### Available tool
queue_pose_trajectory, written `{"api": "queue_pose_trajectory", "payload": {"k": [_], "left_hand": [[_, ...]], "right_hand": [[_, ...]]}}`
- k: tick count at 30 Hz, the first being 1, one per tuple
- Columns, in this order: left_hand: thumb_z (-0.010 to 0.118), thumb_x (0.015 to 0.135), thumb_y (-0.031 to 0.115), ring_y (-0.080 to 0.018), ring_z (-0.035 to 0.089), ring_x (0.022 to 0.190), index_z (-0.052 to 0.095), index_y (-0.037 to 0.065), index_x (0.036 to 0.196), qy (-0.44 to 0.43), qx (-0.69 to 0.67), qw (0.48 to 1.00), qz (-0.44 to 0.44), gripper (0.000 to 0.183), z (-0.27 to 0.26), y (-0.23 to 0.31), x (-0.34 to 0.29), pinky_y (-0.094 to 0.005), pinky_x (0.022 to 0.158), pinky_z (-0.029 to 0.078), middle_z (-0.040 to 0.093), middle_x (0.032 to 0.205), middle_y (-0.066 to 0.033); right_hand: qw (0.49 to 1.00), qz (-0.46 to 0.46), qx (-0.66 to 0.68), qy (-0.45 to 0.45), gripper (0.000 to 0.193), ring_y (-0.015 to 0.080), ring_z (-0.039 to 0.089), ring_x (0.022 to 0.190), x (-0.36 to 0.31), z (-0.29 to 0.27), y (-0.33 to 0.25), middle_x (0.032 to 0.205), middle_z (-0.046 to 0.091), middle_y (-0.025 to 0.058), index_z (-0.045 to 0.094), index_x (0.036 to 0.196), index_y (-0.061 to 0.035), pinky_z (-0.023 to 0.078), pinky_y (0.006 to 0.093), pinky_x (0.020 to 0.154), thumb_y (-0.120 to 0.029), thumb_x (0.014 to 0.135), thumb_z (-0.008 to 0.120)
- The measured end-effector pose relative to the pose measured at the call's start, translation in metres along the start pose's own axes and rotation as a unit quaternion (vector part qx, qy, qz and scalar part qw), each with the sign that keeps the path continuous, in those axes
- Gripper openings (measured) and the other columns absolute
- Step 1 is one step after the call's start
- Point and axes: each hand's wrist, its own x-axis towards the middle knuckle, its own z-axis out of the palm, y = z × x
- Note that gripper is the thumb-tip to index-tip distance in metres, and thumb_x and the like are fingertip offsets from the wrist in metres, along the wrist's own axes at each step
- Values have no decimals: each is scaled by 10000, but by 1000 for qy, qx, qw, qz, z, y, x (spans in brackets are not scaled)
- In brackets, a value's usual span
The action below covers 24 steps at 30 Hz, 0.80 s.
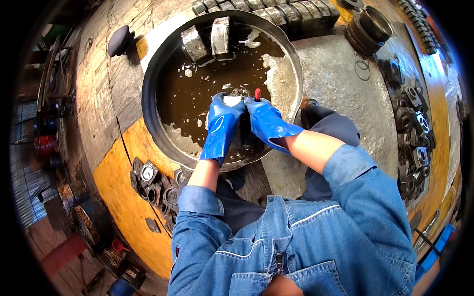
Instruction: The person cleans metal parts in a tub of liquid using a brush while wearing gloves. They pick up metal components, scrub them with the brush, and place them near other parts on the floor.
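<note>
Both my hands wear blue rubber gloves and meet over a wide round basin (pixel 149 93) of murky brown liquid with foam. My left hand (pixel 220 123) is closed around a wet, pale metal part (pixel 232 100), mostly covered by the fingers. Close beside it, my right hand (pixel 269 120) is closed on a tool with a red handle (pixel 257 93). Only the red end sticks up; its working end is hidden. Two curved metal blocks, a left one (pixel 195 44) and a right one (pixel 220 37), stand partly in the liquid at the basin's far side.
Behind the basin lies a row of dark cylindrical parts (pixel 291 15). Stacked rings (pixel 368 32) stand at the far right, with a thin wire ring (pixel 362 70) nearby. Metal parts are heaped at right (pixel 412 133) and near left (pixel 154 190). A dark block (pixel 120 41) sits far left.
</note>
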Motion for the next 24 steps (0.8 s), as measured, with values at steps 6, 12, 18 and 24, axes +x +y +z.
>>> {"api": "queue_pose_trajectory", "payload": {"k": [6,12,18,24], "left_hand": [[933,702,421,-341,683,1200,523,36,1472,30,12,996,83,954,-6,20,-30,-407,1056,534,680,1323,-235],[918,692,287,-308,637,1264,489,-15,1486,-28,-20,987,156,951,-32,-14,-39,-384,1100,499,641,1376,-238],[924,721,238,-235,671,1181,496,-10,1447,-56,-6,989,135,878,-27,-95,-11,-358,1034,547,688,1301,-179],[965,641,113,-207,628,1182,495,28,1428,-95,5,990,100,921,-25,-142,0,-378,1023,563,669,1305,-130]], "right_hand": [[993,-20,-115,-29,339,217,623,702,27,-33,-6,772,643,87,688,1067,-67,505,368,676,-384,948,680],[977,-149,-151,-37,297,107,580,762,17,-56,-46,793,653,30,703,1027,-24,495,284,704,-309,945,699],[807,-470,-190,-303,240,244,755,922,-43,-20,-33,1006,778,96,744,1149,-79,608,369,848,-157,922,745],[784,-411,-407,-225,322,353,739,975,-36,-6,-18,1061,773,124,775,1145,-150,603,441,869,-379,941,678]]}}
